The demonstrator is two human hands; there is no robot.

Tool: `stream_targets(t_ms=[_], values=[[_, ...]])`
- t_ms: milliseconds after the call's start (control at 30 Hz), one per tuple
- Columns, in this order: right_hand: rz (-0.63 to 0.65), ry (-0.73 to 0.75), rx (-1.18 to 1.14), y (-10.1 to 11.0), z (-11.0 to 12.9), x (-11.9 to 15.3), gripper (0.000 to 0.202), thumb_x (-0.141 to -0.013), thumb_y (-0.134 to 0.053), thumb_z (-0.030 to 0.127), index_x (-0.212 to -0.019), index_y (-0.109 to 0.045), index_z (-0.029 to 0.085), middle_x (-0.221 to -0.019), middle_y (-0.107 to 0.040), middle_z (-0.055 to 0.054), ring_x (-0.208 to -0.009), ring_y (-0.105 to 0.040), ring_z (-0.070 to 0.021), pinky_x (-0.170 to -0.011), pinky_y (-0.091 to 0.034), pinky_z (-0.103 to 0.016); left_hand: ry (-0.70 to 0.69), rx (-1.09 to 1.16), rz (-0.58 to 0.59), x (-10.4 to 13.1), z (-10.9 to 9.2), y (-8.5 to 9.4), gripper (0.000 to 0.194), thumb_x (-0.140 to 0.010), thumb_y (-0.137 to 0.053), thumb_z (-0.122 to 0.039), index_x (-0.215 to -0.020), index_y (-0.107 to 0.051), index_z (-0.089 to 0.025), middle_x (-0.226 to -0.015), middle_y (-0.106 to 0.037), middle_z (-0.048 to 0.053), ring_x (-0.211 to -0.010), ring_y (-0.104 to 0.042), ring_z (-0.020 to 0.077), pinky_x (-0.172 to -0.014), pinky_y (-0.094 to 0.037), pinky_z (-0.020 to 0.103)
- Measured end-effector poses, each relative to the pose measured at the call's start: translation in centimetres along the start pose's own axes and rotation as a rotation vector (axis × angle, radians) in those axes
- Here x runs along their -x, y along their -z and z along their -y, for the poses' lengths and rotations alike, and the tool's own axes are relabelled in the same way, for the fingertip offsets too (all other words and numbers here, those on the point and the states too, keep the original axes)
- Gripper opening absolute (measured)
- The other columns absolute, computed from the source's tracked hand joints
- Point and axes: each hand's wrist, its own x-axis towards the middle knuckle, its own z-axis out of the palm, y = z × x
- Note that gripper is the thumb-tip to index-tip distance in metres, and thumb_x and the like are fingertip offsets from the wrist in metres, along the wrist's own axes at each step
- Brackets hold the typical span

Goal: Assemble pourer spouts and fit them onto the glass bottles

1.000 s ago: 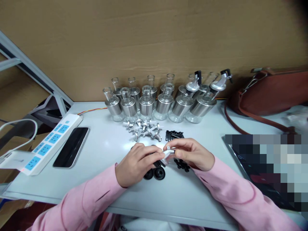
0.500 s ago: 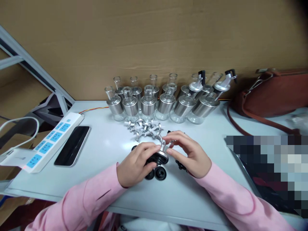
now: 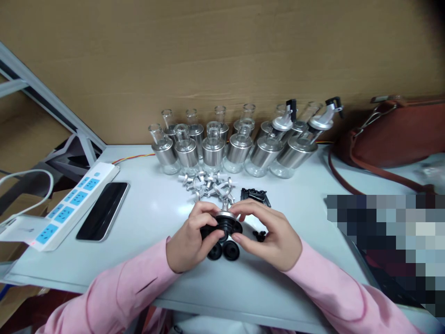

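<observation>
My left hand (image 3: 191, 237) is closed on a bottle pourer (image 3: 225, 215), its silver spout upward and its black stopper base below. From the other side, the fingertips of my right hand (image 3: 273, 234) meet the silver disc, with the thumb by the black part. Round black caps (image 3: 231, 251) lie beneath and around the pourer, some hidden by my fingers. Just beyond my hands is a heap of silver spouts (image 3: 208, 184). Black levers (image 3: 255, 195) lie behind my right hand, and small black pieces (image 3: 259, 236) show beside its thumb.
Two rows of glass bottles with steel bands (image 3: 213, 150) stand along the back; two carry pourers. At left are a phone (image 3: 103, 211) and a power strip (image 3: 69, 208). A brown handbag (image 3: 392, 137) stands at right, near a dark blurred-out object (image 3: 382, 250).
My right hand has shifted down and closed in on the pourer, uncovering the black levers and small pieces. The pourer has moved slightly left and now stands more upright.
</observation>
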Motion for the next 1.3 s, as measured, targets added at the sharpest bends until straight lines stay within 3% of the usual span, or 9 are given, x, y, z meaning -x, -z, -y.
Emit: stream_targets(t_ms=[200,433,567,933,1300], values=[[0.014,-0.005,-0.014,0.0,0.1,0.0,0.026,-0.073,-0.061,0.017,-0.098,-0.056,0.018,-0.079,-0.062,-0.003,-0.070,-0.058,-0.0139,-0.065,-0.048,-0.025,-0.016,-0.083,0.037,0.0,0.3,0.2,0.031,-0.089,-0.049,-0.031,-0.114,-0.035,-0.018,-0.095,-0.050,0.008,-0.089,-0.050,0.0186,-0.074,-0.045,0.035],[0.018,-0.044,-0.036,-0.1,0.5,0.3,0.021,-0.074,-0.061,0.023,-0.095,-0.057,0.019,-0.077,-0.065,-0.004,-0.068,-0.059,-0.0150,-0.062,-0.050,-0.026,0.089,-0.323,0.155,-0.8,-0.8,0.7,0.026,-0.086,-0.036,-0.041,-0.085,-0.044,-0.016,-0.075,-0.050,0.005,-0.071,-0.045,0.0194,-0.067,-0.034,0.038],[0.068,-0.056,-0.054,-0.1,0.6,0.4,0.025,-0.073,-0.060,0.019,-0.097,-0.056,0.019,-0.083,-0.065,-0.005,-0.070,-0.059,-0.0148,-0.065,-0.050,-0.026,0.079,-0.338,0.241,-0.9,-0.9,0.8,0.027,-0.084,-0.033,-0.038,-0.076,-0.045,-0.015,-0.068,-0.047,0.004,-0.066,-0.041,0.0186,-0.065,-0.031,0.037],[0.132,-0.181,-0.164,-0.9,0.8,0.9,0.044,-0.066,-0.050,0.010,-0.109,-0.055,0.020,-0.080,-0.065,-0.001,-0.063,-0.058,-0.0113,-0.064,-0.049,-0.023,0.046,-0.349,0.216,-0.8,-0.8,0.5,0.025,-0.081,-0.035,-0.035,-0.064,-0.036,-0.017,-0.059,-0.039,-0.001,-0.059,-0.036,0.0153,-0.062,-0.028,0.034],[0.230,-0.228,-0.092,-1.1,0.6,1.2,0.040,-0.062,-0.047,0.013,-0.102,-0.054,0.017,-0.065,-0.064,0.000,-0.057,-0.059,-0.0115,-0.057,-0.046,-0.021,0.058,-0.401,0.238,-0.7,-0.7,0.3,0.018,-0.071,-0.039,-0.032,-0.061,-0.040,-0.017,-0.056,-0.038,-0.002,-0.056,-0.035,0.0138,-0.063,-0.027,0.034]])
